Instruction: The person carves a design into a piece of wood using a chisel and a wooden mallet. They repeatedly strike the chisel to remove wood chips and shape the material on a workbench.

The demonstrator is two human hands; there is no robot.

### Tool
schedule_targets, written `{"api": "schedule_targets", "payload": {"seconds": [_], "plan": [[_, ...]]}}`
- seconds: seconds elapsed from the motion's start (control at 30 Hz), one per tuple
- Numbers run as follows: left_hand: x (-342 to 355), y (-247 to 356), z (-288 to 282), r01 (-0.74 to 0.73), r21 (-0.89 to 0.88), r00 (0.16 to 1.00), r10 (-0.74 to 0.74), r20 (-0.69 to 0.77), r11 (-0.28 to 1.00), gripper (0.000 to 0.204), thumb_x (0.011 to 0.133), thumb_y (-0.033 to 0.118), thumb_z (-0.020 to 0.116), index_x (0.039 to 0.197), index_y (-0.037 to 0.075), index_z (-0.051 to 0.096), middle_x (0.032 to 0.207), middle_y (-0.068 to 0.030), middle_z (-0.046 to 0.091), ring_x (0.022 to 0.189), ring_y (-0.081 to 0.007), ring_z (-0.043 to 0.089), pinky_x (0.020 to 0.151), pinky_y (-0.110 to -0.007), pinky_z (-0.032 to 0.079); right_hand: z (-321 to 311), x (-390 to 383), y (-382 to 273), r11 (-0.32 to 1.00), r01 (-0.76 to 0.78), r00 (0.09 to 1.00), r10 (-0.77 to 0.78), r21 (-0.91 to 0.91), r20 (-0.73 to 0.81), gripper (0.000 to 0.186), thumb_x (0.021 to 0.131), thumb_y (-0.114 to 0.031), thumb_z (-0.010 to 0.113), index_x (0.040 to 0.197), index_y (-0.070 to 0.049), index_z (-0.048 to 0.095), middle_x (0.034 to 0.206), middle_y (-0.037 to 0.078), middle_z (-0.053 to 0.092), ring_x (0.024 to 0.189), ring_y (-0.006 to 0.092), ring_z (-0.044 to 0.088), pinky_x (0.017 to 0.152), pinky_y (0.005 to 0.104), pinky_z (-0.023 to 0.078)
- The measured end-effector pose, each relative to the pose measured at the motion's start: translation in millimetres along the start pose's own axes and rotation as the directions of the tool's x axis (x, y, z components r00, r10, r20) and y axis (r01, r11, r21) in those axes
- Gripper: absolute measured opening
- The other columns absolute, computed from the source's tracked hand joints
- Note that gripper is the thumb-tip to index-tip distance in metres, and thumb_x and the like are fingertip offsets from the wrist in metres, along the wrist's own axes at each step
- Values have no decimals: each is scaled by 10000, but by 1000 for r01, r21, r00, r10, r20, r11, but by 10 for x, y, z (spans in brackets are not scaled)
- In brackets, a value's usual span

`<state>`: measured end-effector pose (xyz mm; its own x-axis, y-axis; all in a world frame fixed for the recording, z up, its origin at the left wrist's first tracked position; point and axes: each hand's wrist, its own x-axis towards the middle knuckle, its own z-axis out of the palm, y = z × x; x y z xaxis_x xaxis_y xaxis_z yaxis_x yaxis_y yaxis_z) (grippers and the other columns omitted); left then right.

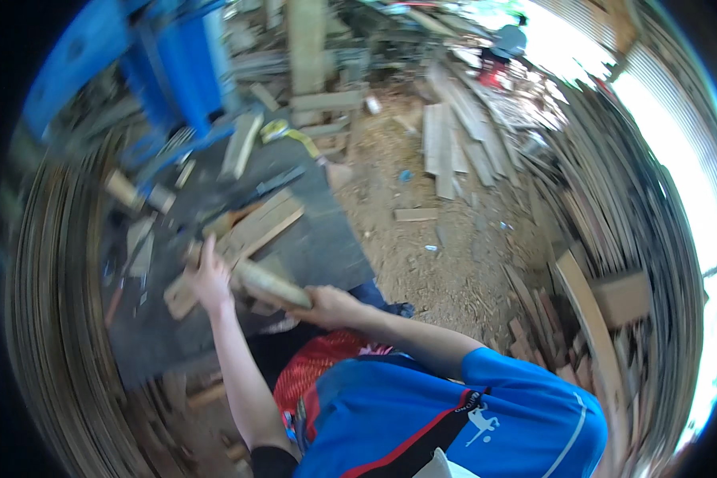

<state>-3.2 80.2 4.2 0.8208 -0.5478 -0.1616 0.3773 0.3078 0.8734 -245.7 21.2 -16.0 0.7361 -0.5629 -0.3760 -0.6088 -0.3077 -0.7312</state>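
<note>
A pale, curved piece of wood (pixel 271 284) slants across in front of me, above the near side of a dark worktable (pixel 327 239). My right hand (pixel 327 307) is closed around its near right end. Toward the far left end, my left hand (pixel 209 280) grips the same piece with one finger stretched out; its other fingers are blurred. Beneath and beyond the hands lies a flat wooden board (pixel 267 225), partly covered by them. A dark, long tool (pixel 275 183) rests past that board, its kind too blurred to name.
Blue machinery (pixel 175 68) stands at the far left of the table. A yellow tape measure (pixel 277 130) and a wood block (pixel 242 145) lie at its far edge. Stacked planks line both sides (pixel 56 319). Loose boards (pixel 440 147) lie on the sawdust-covered floor; another person (pixel 506 44) is far off.
</note>
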Motion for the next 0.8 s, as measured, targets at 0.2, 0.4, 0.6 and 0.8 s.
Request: {"api": "schedule_targets", "payload": {"seconds": [0.2, 0.4, 0.6, 0.8], "plan": [[93, 88, 131, -132, 145, 990, 137, -27, 981, 285, 876, 231, 821, 723, 104, 616, 538, 68, 453, 403, -39, 383, 390, -263, 272, 103, 12, -45, 972, -79, 996, 71, 219, 45, 570, 935, -510, 713, 1018, 49, 641, 675, 126, 654, 573, 210, 670, 533, 378, 539], [-57, 234, 115, -104, 85, 993, 99, 57, 991, 445, 894, 223, 782, 597, 145, 460, 494, 54, 419, 382, -57, 359, 392, -262, 230, -11, -68, -215, 976, -92, 992, 72, 196, 108, 600, 967, -517, 659, 1029, 80, 627, 674, 124, 645, 559, 227, 677, 505, 373, 531], [-187, 193, 61, -203, 52, 976, 198, 92, 978, 376, 908, 113, 746, 625, 112, 498, 511, 48, 444, 401, -50, 373, 405, -262, 246, -35, -14, -184, 974, -106, 989, 83, 199, 125, 591, 972, -529, 641, 1029, 59, 633, 662, 107, 628, 548, 206, 664, 490, 364, 525], [-634, -103, -85, -507, 168, 860, 484, 159, 845, 260, 892, 92, 711, 728, 91, 510, 600, 8, 494, 476, -73, 444, 455, -251, 332, 30, 59, -8, 975, -100, 988, 75, 196, 134, 545, 981, -517, 635, 983, 28, 637, 631, 78, 614, 532, 191, 654, 473, 354, 515]]}}
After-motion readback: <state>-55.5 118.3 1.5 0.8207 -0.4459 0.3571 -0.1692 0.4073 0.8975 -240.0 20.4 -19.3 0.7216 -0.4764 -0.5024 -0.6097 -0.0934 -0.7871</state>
